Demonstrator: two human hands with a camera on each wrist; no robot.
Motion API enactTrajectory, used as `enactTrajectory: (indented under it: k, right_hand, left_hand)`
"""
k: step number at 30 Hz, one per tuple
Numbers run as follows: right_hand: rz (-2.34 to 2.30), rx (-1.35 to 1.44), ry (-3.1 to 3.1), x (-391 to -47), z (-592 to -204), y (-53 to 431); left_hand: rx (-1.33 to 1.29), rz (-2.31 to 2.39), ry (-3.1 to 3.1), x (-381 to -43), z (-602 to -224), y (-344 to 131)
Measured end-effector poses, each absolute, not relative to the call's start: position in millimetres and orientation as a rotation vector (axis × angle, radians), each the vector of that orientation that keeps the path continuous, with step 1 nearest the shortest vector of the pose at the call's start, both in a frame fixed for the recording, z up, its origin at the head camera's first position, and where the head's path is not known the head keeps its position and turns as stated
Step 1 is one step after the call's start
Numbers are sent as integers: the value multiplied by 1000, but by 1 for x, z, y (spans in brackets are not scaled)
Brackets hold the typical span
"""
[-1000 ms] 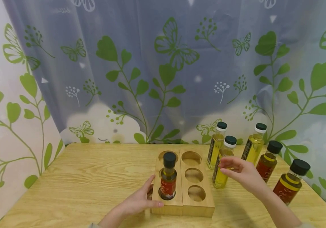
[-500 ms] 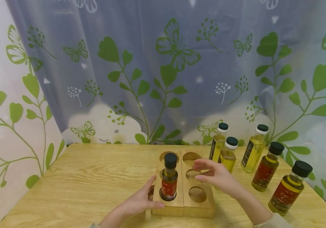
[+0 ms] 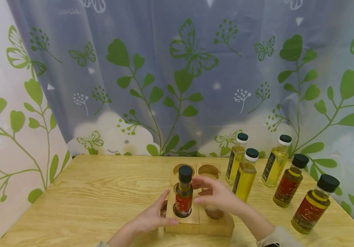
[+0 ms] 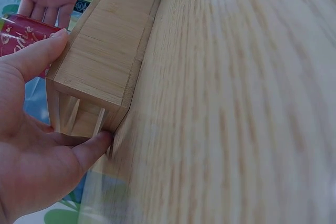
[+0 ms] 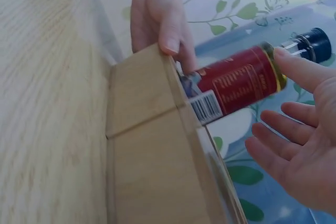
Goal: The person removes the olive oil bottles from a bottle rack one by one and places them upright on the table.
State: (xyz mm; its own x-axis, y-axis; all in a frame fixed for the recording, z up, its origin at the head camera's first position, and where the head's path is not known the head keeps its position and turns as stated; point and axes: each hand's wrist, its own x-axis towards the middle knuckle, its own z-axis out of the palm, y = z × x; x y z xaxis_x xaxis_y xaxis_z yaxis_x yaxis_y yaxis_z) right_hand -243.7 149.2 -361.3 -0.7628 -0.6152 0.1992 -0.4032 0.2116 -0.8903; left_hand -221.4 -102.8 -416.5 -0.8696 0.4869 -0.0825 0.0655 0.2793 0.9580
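A small oil bottle [image 3: 183, 202] with a red label and black cap stands upright in the near-left hole of a two-row wooden bottle rack [image 3: 215, 230]. My left hand [image 3: 152, 215] grips the rack's near-left corner. In the left wrist view its thumb lies along one edge and its fingers [image 4: 94, 150] hook at the rack's end. Over the rack's right row, my right hand [image 3: 218, 198] has loosely bent fingers and holds nothing. Its fingertips are close to the bottle's right side. From the right wrist, its thumb overlaps the bottle's neck; contact cannot be told.
To the rack's right stand several more bottles: yellow oil bottles [image 3: 245, 180] with dark green caps, and a dark red-labelled bottle [image 3: 289, 187] beside a similar larger-looking one [image 3: 311, 207]. A patterned curtain [image 3: 152, 85] hangs behind the wooden table [image 3: 102, 192].
My right hand has moved left, from beside the yellow oil bottles across the rack to near the red-labelled bottle in it. My left hand keeps its grip on the rack.
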Motion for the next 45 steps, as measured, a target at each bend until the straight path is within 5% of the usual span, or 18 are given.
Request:
enactTrajectory:
  k: [45]
  right_hand:
    - [-1553,-870,2308,-242,-376,121]
  left_hand:
    - [479,1560,2226,-222,-417,-105]
